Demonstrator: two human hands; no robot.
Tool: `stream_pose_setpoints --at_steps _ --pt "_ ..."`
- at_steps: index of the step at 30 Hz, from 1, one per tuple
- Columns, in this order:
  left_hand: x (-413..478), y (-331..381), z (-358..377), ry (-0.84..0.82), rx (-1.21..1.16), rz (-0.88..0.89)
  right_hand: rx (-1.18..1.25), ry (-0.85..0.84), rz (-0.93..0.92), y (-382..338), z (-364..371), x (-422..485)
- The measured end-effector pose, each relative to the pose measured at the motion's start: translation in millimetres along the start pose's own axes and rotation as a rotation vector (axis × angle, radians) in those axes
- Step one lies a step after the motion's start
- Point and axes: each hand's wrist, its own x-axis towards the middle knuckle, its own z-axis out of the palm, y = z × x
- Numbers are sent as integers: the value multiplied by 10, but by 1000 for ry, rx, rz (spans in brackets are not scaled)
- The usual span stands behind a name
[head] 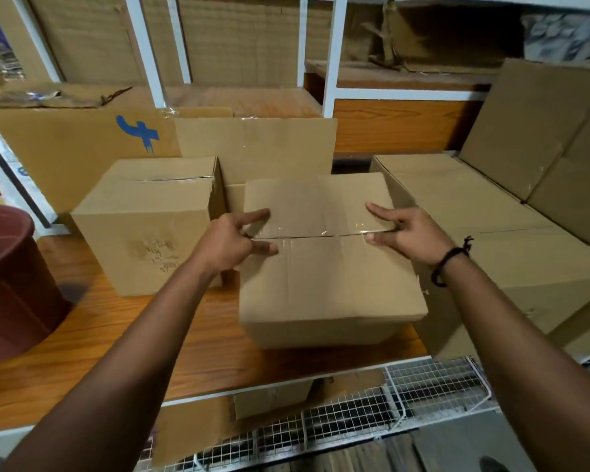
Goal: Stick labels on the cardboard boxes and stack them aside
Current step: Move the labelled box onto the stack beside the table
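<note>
Box stands in the middle of the table, closed, with clear tape over its seam; the contents are hidden. Left hand touches the seam's left end with forefinger and thumb spread. Right hand rests on the right end, fingers straight and holding nothing. Just beside, on the left, a second box has faint writing I cannot read. A carton behind has a blue mark.

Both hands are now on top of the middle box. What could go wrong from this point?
1. The middle box stands close to the front edge of the wooden table. A pull from the left hand or right hand might slide it off.
2. The clear tape over its seam looks wrinkled, so a label stuck there may not lie flat.
</note>
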Motion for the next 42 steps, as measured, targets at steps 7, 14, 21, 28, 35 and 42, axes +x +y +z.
stream_pose_setpoints --at_steps 7,14,21,28,35,42 --pt "150 -74 22 -241 21 -119 36 -58 143 114 298 4" --pt "50 -138 80 -134 148 -68 74 14 153 136 355 -75" --pt "-139 -227 179 -217 -7 -128 33 -109 192 133 441 -307" --pt "-51 -57 75 -268 -104 -105 59 -61 235 -7 359 -269" --pt "331 799 -357 -234 -194 21 -86 42 127 -631 -411 12" --pt "664 1739 -381 -223 -175 63 -341 104 72 -1011 -1412 327"
